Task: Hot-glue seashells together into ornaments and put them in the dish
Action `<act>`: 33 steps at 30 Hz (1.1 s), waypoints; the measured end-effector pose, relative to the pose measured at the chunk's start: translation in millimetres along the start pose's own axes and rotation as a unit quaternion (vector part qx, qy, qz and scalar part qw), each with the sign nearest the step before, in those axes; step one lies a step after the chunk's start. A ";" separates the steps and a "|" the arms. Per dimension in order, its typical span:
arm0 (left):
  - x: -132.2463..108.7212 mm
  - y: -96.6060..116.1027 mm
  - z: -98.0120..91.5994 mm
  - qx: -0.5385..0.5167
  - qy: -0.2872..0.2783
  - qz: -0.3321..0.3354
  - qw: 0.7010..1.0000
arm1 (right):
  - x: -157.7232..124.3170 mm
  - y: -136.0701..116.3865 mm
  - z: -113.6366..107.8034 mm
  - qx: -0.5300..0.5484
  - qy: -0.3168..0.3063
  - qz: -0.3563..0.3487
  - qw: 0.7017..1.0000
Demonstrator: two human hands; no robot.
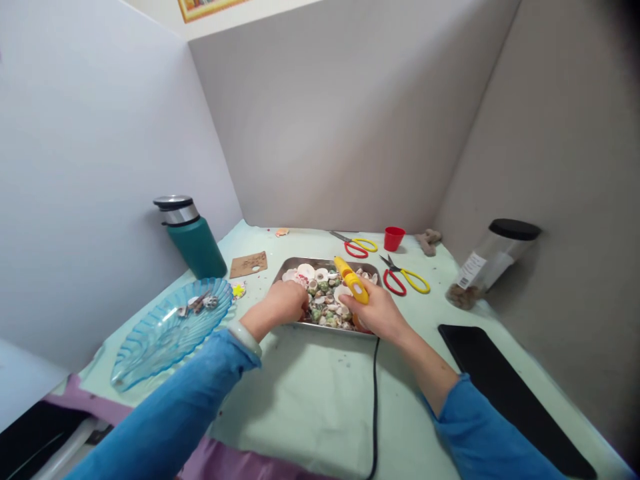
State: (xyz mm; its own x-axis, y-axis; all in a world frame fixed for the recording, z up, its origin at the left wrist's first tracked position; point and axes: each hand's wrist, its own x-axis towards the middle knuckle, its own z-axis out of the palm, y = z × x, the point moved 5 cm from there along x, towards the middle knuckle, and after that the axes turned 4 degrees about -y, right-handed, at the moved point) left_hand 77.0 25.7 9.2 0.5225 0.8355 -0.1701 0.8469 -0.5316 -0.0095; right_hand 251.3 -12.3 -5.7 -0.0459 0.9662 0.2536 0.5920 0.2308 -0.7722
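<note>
A shallow metal tray (330, 327) lies in the middle of the table, filled with seashells (325, 300) in white, green and brown. My right hand (377, 310) grips a yellow hot glue gun (353, 280) above the tray's right side, its narrow end pointing up and away. From beneath that hand a black cord (376, 407) runs down to the table's front edge. My left hand (286, 301) reaches over the tray's left side with fingers curled down among the shells. Its fingertips are hidden, so I cannot see what they hold.
To the left are a blue shell-shaped dish (150, 340) with several shells, a teal bottle (197, 247) and a cardboard piece (249, 265). Behind and right are two scissors (356, 248), (403, 275), a red cup (394, 239), a clear jar (493, 263) and a black slab (505, 393).
</note>
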 end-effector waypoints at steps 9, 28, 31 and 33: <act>4.2 -22.1 1.5 -0.080 0.034 0.000 0.996 | -0.1 0.9 1.5 -0.007 -0.007 0.005 1.000; 20.6 -42.7 18.4 -0.617 -0.023 0.049 0.785 | 1.3 5.3 7.3 -0.010 -0.029 0.026 0.999; 19.0 -41.4 21.4 -0.675 -0.040 0.021 0.737 | 1.7 4.3 6.4 0.002 -0.027 0.029 0.999; 16.9 -42.3 21.8 -0.706 -0.049 0.004 0.706 | 3.4 2.1 5.3 0.021 -0.021 0.036 0.999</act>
State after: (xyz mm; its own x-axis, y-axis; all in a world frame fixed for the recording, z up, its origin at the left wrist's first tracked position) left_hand 47.8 59.2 -14.8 0.5771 0.7829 -0.2325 0.1331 0.1907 0.9726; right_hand 248.1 -7.9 -9.5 -0.0397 0.9842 0.1724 0.5613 0.1647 -0.8110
